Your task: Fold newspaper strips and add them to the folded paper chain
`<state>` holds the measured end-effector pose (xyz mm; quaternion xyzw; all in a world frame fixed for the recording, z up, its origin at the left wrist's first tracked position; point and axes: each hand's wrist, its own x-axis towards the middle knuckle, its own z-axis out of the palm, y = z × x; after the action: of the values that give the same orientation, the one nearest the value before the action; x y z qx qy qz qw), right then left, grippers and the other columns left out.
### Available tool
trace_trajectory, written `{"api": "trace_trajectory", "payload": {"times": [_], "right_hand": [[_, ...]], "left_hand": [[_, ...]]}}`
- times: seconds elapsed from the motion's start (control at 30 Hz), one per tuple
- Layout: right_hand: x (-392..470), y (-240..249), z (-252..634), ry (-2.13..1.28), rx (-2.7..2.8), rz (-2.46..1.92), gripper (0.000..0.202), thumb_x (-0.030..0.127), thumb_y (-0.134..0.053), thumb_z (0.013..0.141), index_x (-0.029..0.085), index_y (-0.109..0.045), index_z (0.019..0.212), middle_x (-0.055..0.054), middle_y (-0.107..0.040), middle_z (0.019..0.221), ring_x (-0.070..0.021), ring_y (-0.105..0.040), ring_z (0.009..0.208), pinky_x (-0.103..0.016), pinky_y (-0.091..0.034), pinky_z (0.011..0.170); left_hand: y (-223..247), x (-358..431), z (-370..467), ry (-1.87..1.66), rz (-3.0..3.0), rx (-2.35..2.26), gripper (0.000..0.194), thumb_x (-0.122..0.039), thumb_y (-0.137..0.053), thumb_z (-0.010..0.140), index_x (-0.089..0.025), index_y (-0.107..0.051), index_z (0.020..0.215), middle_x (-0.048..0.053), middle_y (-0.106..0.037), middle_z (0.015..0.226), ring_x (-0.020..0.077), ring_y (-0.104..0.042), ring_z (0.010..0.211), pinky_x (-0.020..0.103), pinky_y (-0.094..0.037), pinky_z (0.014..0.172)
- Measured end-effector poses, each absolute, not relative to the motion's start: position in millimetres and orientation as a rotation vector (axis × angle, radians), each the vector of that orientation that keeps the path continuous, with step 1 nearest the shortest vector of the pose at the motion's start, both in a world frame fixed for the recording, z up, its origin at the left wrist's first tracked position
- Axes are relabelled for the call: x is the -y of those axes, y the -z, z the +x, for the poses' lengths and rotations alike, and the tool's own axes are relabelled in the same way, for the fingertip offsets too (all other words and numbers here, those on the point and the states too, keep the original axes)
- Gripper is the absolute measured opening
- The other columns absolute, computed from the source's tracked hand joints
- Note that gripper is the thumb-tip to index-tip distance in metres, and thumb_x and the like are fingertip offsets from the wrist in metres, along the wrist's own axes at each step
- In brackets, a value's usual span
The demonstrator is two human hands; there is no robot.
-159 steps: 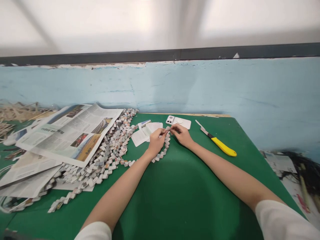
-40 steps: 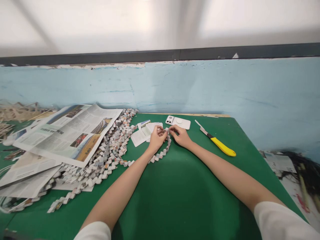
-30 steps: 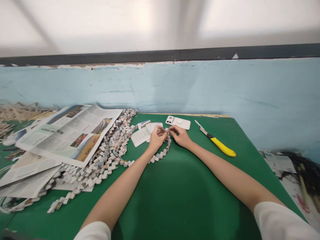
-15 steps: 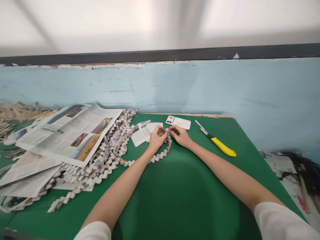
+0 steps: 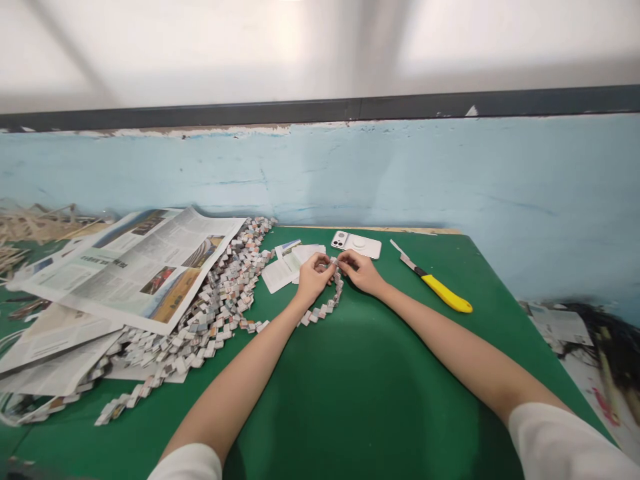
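Observation:
Between both hands is the end of a zigzag chain [image 5: 320,313] folded from newspaper strips. My left hand [image 5: 315,275] pinches that end from the left, with the fingers curled. From the right, my right hand [image 5: 361,270] grips the same end between thumb and fingertips. The chain curves down from the fingers, passes behind my left forearm and runs toward the pile of folded paper chain [image 5: 200,327] on the left. Cut paper pieces [image 5: 283,272] lie just left of my left hand. Fine detail at the fingertips is too small to make out.
A white phone [image 5: 367,247] lies behind my right hand. To the right rests a yellow-handled knife [image 5: 445,292], blade pointing to the wall. Newspaper sheets [image 5: 135,267] cover part of the pile. The green table [image 5: 350,400] meets a blue wall at the back.
The hands and the chain stay almost in place. At the far left, the top newspaper sheet's left edge has shifted slightly, lying over a white object that showed before.

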<state>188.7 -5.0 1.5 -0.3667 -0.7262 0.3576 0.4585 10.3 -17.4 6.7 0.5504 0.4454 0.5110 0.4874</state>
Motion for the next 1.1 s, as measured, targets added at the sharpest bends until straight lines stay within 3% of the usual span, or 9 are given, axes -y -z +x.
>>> {"api": "trace_trajectory", "payload": {"times": [0.23,0.5,0.7,0.9,1.1], "right_hand": [[7.3,-5.5,189.3,-0.928,1.816,-0.888,0.024,0.045,-0.057,0.100,0.022,-0.062,0.101,-0.001,-0.061,0.076,-0.0177,-0.059,0.065,-0.033,-0.051,0.065],[5.3,-3.6,188.3,-0.922,1.778,-0.883,0.028,0.048,-0.062,0.097,0.021,-0.064,0.102,-0.005,-0.069,0.091,-0.0192,-0.064,0.076,-0.034,-0.054,0.072],[5.1,-4.2,185.4,-0.918,1.777,-0.899,0.029,0.050,-0.063,0.097,0.021,-0.064,0.100,-0.005,-0.068,0.086,-0.0192,-0.064,0.075,-0.033,-0.054,0.070],[5.8,-5.8,185.6,-0.919,1.777,-0.896,0.028,0.049,-0.063,0.097,0.021,-0.064,0.100,-0.005,-0.069,0.086,-0.0191,-0.064,0.074,-0.034,-0.054,0.069],[5.7,-5.5,186.0,-0.922,1.788,-0.902,0.030,0.051,-0.062,0.097,0.021,-0.064,0.100,-0.005,-0.069,0.086,-0.0197,-0.065,0.075,-0.033,-0.054,0.069]], "left_hand": [[-10.4,19.1,9.2,-1.167,1.374,-1.115,0.038,-0.042,-0.079,0.077,-0.022,-0.047,0.083,-0.006,-0.059,0.055,0.0142,-0.063,0.044,0.022,-0.048,0.043],[-8.3,20.8,9.5,-1.212,1.336,-1.114,0.037,-0.044,-0.079,0.077,-0.021,-0.052,0.087,-0.003,-0.066,0.068,0.0177,-0.070,0.053,0.026,-0.055,0.050],[-7.7,17.9,9.8,-1.201,1.310,-1.096,0.038,-0.042,-0.079,0.076,-0.021,-0.049,0.086,-0.006,-0.061,0.058,0.0143,-0.064,0.047,0.023,-0.051,0.048],[-5.7,15.7,10.0,-1.216,1.264,-1.093,0.041,-0.042,-0.082,0.073,-0.020,-0.052,0.090,-0.003,-0.065,0.068,0.0125,-0.064,0.049,0.023,-0.050,0.046],[-1.9,12.6,8.0,-1.146,1.274,-1.092,0.038,-0.042,-0.081,0.075,-0.020,-0.052,0.086,-0.004,-0.062,0.055,0.0125,-0.060,0.044,0.022,-0.048,0.045]]}}
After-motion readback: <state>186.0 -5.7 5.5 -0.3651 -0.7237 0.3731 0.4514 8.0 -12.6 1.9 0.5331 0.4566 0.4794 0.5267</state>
